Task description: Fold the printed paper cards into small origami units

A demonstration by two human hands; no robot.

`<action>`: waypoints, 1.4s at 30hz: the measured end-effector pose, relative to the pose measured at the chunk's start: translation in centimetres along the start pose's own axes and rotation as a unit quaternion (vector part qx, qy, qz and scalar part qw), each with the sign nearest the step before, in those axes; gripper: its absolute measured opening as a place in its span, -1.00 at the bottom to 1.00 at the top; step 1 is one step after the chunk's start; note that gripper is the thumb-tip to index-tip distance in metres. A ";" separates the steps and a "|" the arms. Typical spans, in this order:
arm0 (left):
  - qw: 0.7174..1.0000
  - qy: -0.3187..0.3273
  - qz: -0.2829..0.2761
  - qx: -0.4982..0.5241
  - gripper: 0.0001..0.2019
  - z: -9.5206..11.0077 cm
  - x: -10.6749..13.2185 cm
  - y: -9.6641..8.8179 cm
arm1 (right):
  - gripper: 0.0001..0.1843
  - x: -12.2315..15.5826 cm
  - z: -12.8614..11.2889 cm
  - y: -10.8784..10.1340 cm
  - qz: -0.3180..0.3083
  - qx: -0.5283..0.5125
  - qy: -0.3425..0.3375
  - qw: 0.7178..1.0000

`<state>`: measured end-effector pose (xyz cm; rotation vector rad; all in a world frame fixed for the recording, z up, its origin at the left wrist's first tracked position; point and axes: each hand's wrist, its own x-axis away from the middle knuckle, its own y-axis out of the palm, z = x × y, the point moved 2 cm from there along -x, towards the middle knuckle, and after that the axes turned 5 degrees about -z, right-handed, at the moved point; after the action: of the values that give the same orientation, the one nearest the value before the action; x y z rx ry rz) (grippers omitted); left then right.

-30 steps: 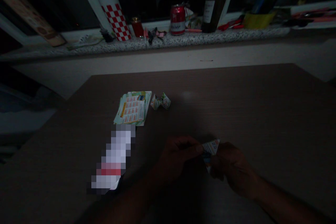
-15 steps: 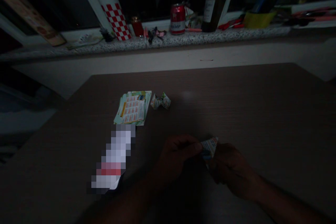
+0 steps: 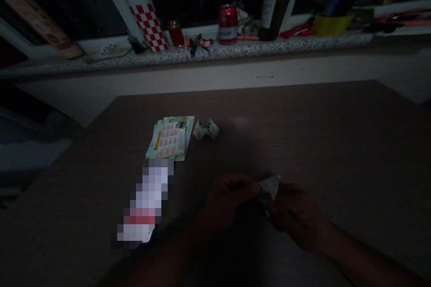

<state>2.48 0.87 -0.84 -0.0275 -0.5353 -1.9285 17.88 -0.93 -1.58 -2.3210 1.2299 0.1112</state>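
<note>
A small folded piece of printed paper [image 3: 270, 186], with a pointed triangular top corner, is held above the table between my two hands. My left hand [image 3: 232, 193] pinches its left edge, thumb on top. My right hand [image 3: 296, 210] grips the lower right side with closed fingers, which hide part of the paper. Farther off, two small folded paper pieces [image 3: 212, 129] in the same sort of print lie together, touching or nearly so. Beside them rests a stack of printed sheets [image 3: 171, 139], light green with rows of orange figures. Dim light blurs the finer folds.
A phone-like device with a bright, pixelated screen [image 3: 148, 202] lies on the brown table [image 3: 319, 130] left of my hands. Behind, a granite windowsill [image 3: 239, 51] carries a red can [image 3: 228, 24], a checkered white bottle [image 3: 148, 24], a dark bottle [image 3: 269, 13] and a yellow container [image 3: 332, 24].
The fingers of my right hand have shifted slightly at the lower edge of the folded paper. My left hand keeps its pinch, and everything else stays in place.
</note>
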 end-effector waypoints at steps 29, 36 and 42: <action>0.999 0.018 0.015 0.025 -0.79 -0.4 -0.4 -0.6 | -0.70 -0.1 -0.2 -0.5 0.076 0.004 0.045 0.996; 0.998 0.029 -0.004 -0.051 -0.77 0.1 0.2 -0.4 | -0.62 -0.2 0.1 -0.9 0.108 -0.034 0.087 0.990; 0.993 0.053 -0.069 -0.085 -0.82 0.4 0.4 -0.4 | -0.62 0.0 0.5 -0.6 0.057 -0.037 0.095 0.993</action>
<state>1.92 0.84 -0.46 0.0039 -0.3077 -2.0937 18.44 -0.40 -1.74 -2.3690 1.4743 -0.0253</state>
